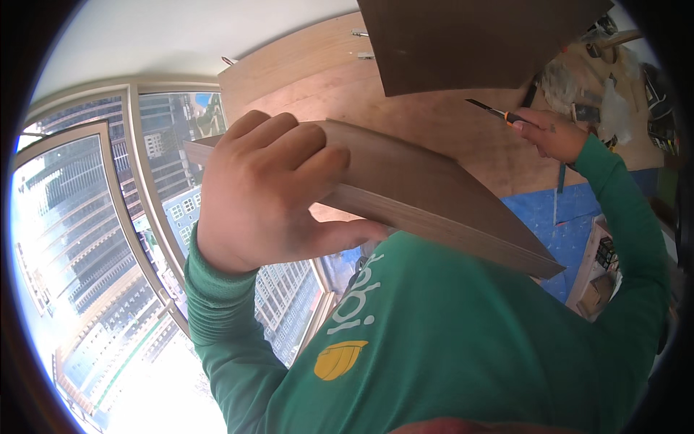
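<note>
My left hand (267, 188) grips the edge of a brown wood-grain board (412, 163), fingers curled over its top and thumb along the near side. The board is tilted and slants down to the right in front of my chest. Off to the right, my right hand (553, 134) is closed around the handle of a utility knife (506, 116) with orange and black parts. The knife's dark blade is extended and points left, apart from the board.
A plywood worktop (426, 126) lies beyond, with a larger dark brown panel (477, 43) at its far side. Clear plastic bags (614, 112) and tools crowd the right end. Blue sheeting (531, 206) covers the floor. Tall windows (94, 202) stand at the left.
</note>
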The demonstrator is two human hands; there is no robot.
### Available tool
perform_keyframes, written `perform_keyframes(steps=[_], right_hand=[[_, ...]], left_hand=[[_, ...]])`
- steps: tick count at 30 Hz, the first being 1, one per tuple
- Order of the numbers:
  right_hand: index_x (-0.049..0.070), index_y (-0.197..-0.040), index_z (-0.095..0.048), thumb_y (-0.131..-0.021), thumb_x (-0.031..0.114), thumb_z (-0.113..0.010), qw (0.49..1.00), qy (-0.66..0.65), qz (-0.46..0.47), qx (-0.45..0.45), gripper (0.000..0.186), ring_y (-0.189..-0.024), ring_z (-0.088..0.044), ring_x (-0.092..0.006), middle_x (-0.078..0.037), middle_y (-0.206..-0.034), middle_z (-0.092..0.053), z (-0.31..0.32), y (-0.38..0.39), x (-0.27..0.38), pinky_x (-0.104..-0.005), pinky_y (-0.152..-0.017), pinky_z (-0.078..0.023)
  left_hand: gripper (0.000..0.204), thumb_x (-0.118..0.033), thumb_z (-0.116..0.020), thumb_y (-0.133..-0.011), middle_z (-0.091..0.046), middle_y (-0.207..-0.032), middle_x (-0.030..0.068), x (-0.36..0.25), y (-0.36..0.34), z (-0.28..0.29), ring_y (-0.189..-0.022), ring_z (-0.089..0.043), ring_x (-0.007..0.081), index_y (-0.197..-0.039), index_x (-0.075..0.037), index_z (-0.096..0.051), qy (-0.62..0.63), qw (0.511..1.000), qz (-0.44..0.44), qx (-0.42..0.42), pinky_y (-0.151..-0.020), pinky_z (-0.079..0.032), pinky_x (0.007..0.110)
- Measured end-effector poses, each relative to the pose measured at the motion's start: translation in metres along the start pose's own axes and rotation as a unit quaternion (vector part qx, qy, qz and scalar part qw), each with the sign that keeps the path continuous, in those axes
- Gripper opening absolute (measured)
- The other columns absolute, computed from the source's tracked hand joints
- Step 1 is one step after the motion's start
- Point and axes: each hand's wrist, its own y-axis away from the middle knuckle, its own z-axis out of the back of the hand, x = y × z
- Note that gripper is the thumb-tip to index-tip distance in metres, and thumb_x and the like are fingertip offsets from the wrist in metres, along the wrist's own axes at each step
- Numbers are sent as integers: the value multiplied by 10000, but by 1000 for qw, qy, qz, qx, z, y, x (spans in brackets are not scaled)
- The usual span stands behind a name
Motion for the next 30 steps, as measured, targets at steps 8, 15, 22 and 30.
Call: perform_keyframes(steps=[8, 15, 22, 30], right_hand=[[43, -1092, -606, -1112, 403, -464, 952, 230, 192, 56, 388, -789, -545, -262, -122, -835, -561, -23, -34, 123, -412, -762, -466], [39, -1056, -589, -1114, 402, -439, 965, 184, 154, 108, 397, -860, -589, -371, -199, -910, -612, -89, -126, 147, -469, -811, -467], [28, -1009, -581, -1113, 414, -431, 979, 98, 164, 75, 427, -843, -586, -359, -195, -883, -598, -168, -228, 122, -466, -803, -465], [6, -1003, -638, -1107, 413, -431, 982, -28, 184, 41, 468, -859, -625, -340, -196, -914, -660, -227, -290, 85, -434, -833, -483]], left_hand=[[301, -311, -808, -646, -473, -639, -9, 18, 1, -9, -550, -522, 183, -771, -124, -607, 6, 998, -57, -21, -566, -409, 351], [109, -207, -658, -781, -594, -692, 36, 3, 12, -13, -629, -576, 205, -794, -100, -669, 35, 999, -6, 1, -596, -406, 370], [172, -170, -620, -803, -580, -688, 56, 5, 9, -20, -597, -518, 184, -916, -63, -694, -32, 999, 7, 18, -592, -369, 335], [361, -158, -614, -819, -643, -701, 69, 18, 1, -22, -611, -511, 185, -1152, -51, -704, -131, 990, -36, 23, -636, -423, 337]])
